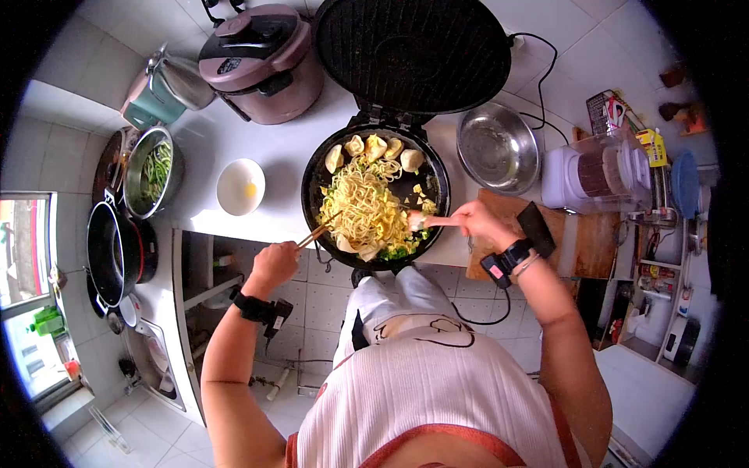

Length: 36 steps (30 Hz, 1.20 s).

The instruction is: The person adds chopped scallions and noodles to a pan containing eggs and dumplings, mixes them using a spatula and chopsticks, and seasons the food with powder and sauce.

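Observation:
My left hand is closed around a pair of chopsticks, whose tips reach into the noodles from the left. My right hand grips the handle of a pinkish spatula; its blade is at the right side of the noodles, partly hidden by food. Yellow egg pieces and chopped greens are mixed among the noodles. Several dumplings line the far side of the round black electric griddle. Its ridged lid stands raised behind.
Left on the counter are a white bowl with yellow residue, a steel bowl of greens and a black pan. A pressure cooker stands behind. To the right are a steel bowl, a wooden board and a dark-bladed knife.

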{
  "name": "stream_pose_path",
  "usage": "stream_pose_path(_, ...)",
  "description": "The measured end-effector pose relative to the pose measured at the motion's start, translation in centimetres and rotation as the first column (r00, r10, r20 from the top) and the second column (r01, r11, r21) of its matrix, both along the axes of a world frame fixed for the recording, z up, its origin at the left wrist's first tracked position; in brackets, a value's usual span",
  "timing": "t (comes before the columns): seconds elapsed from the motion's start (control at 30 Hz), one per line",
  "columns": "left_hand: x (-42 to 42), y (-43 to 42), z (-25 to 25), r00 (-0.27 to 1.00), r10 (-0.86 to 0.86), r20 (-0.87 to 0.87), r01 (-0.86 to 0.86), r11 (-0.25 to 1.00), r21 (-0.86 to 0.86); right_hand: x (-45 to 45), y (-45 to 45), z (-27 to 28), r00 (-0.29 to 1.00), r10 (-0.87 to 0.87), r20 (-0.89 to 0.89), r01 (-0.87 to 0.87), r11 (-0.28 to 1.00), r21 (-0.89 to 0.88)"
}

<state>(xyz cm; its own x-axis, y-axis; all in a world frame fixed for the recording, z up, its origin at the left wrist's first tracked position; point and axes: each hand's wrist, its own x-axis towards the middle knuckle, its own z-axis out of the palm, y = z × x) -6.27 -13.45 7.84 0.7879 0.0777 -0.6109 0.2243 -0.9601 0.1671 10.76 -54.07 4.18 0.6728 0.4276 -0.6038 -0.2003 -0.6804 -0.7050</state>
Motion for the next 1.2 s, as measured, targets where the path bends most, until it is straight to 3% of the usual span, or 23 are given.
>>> stream_pose_path(0.07, -0.9, -0.1, -2.8, 0.996, 0.085, 0.040, -0.076, 0.978, -0.194, -1.6, 1.6, -1.0, 0.991, -0.059, -0.124, 0.072, 0.992, 0.102)
stream_pose_path(0.1, -0.8, -0.5, -2.8, 0.996, 0.085, 0.037, -0.076, 0.978, -0.193, -2.5, 2.7, -1.5, 0.975, -0.097, -0.200, 0.129, 0.980, 0.150)
stream_pose_path(0.17, -0.8, -2.0, -2.8, 0.976, 0.214, 0.032, -0.182, 0.891, -0.415, -4.3, 4.8, -3.0, 0.958, -0.177, -0.228, 0.236, 0.935, 0.265)
stream_pose_path(0.3, -0.4, -3.5, -1.1, 0.973, 0.225, 0.058, -0.170, 0.859, -0.483, -5.1, 7.0, -2.1, 0.924, -0.246, -0.294, 0.342, 0.876, 0.341)
stream_pose_path(0.37, -0.4, -3.5, -0.5, 0.964, 0.255, 0.075, -0.184, 0.844, -0.503, -4.4, 6.7, -1.4, 0.938, -0.230, -0.261, 0.312, 0.887, 0.340)
stream_pose_path(0.43, -0.5, -3.2, 0.1, 0.955, 0.278, 0.106, -0.186, 0.837, -0.515, -3.6, 6.5, -0.3, 0.991, -0.113, 0.072, 0.076, 0.916, 0.393)
stream_pose_path(0.47, -0.5, -3.0, 0.6, 0.954, 0.280, 0.107, -0.187, 0.835, -0.518, -3.0, 6.4, 0.7, 0.987, -0.069, 0.146, 0.011, 0.931, 0.365)
stream_pose_path(0.57, -0.4, -2.5, 1.5, 0.955, 0.236, 0.179, -0.141, 0.894, -0.425, -2.1, 7.9, 6.1, 0.903, 0.103, 0.417, -0.139, 0.989, 0.056)
stream_pose_path(0.63, -0.5, -2.0, 1.2, 0.972, 0.195, 0.129, -0.160, 0.958, -0.239, -1.9, 9.3, 6.9, 0.878, 0.136, 0.459, -0.167, 0.986, 0.028)
stream_pose_path(0.67, -0.9, -1.5, 0.6, 0.971, 0.182, 0.158, -0.136, 0.955, -0.262, -1.7, 10.0, 7.1, 0.852, 0.167, 0.497, -0.194, 0.981, 0.003)
stream_pose_path(0.77, -1.2, -1.5, 1.7, 0.969, 0.196, 0.149, -0.173, 0.973, -0.153, -1.1, 11.7, 6.8, 0.827, 0.190, 0.530, -0.196, 0.980, -0.046)
stream_pose_path(0.9, -2.7, -1.5, 2.3, 0.953, 0.243, 0.183, -0.213, 0.962, -0.168, -0.8, 9.9, 8.0, 0.763, 0.272, 0.587, -0.222, 0.962, -0.157)
stream_pose_path(0.97, -3.1, -1.8, 2.5, 0.961, 0.240, 0.138, -0.222, 0.965, -0.137, -1.3, 8.6, 8.8, 0.759, 0.310, 0.572, -0.257, 0.951, -0.173)
stream_pose_path(1.03, -3.1, -2.0, 1.7, 0.963, 0.232, 0.137, -0.210, 0.965, -0.155, -2.4, 7.8, 9.4, 0.823, 0.367, 0.435, -0.292, 0.928, -0.231)
stream_pose_path(1.17, -3.2, -2.3, -0.7, 0.956, 0.224, 0.189, -0.184, 0.960, -0.211, -3.9, 9.7, 5.9, 0.808, 0.374, 0.456, -0.286, 0.924, -0.253)
stream_pose_path(1.2, -3.2, -2.4, -0.9, 0.956, 0.223, 0.189, -0.182, 0.960, -0.211, -3.9, 10.5, 5.4, 0.791, 0.419, 0.446, -0.280, 0.896, -0.345)
